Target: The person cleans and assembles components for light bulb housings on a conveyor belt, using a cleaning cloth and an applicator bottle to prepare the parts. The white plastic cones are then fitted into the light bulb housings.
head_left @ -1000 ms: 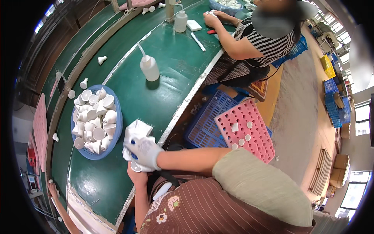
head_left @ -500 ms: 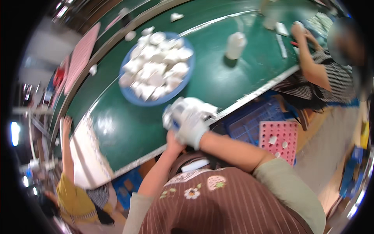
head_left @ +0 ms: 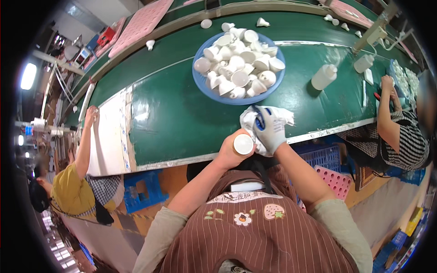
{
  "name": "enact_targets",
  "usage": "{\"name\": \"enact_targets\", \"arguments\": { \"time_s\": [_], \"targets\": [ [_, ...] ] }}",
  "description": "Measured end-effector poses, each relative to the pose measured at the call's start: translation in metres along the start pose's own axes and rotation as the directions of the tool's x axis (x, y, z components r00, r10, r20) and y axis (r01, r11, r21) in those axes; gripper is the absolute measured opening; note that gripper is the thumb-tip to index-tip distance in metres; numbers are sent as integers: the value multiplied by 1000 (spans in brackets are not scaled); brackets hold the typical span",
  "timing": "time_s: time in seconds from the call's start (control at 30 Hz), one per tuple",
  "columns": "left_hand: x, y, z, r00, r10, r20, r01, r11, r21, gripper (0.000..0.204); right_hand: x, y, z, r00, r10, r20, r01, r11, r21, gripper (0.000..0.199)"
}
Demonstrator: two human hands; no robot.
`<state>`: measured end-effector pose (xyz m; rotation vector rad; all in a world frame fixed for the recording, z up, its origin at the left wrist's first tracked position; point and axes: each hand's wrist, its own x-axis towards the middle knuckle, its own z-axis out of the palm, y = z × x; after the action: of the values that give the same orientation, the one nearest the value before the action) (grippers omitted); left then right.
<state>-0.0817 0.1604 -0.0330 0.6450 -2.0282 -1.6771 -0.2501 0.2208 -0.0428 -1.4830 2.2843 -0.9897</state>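
My bare left hand (head_left: 229,155) is closed around a white light bulb (head_left: 243,144), whose round, flat face points up toward me. Beside it, my right hand (head_left: 273,134), in a white glove with blue patches, grips a bunched white cloth (head_left: 248,119). The cloth touches or nearly touches the bulb's far side; exact contact is hidden. Just beyond both hands, a round blue basin (head_left: 199,86) on the green table (head_left: 177,123) is heaped with similar white bulbs (head_left: 240,78).
White squeeze bottles (head_left: 324,77) stand to the right. Loose bulbs (head_left: 262,22) lie beyond the basin. Co-workers sit at both sides, one with a hand (head_left: 92,113) on a white board (head_left: 107,136). Below the table's edge are a blue crate (head_left: 321,157) and a pink perforated tray (head_left: 334,181).
The view has swung left, shifting the scene rightward. My hands, earlier overlapped and blurred at the cloth, are now farther apart, and the bulb's round face shows in my left hand.
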Motion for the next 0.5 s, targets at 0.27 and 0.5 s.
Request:
{"name": "enact_targets", "arguments": {
  "time_s": [0.27, 0.5],
  "targets": [
    [-25, 47, -31, 999, -32, 35, 40, 965, -259, 46, -5, 5, 4, 995, -60, -78, 61, 998, 11, 42],
    [-33, 63, -41, 987, -158, 29, 146, 813, -564, 42, -4, 7, 6, 980, -159, -117, 157, 987, -30, 41]
  ]
}}
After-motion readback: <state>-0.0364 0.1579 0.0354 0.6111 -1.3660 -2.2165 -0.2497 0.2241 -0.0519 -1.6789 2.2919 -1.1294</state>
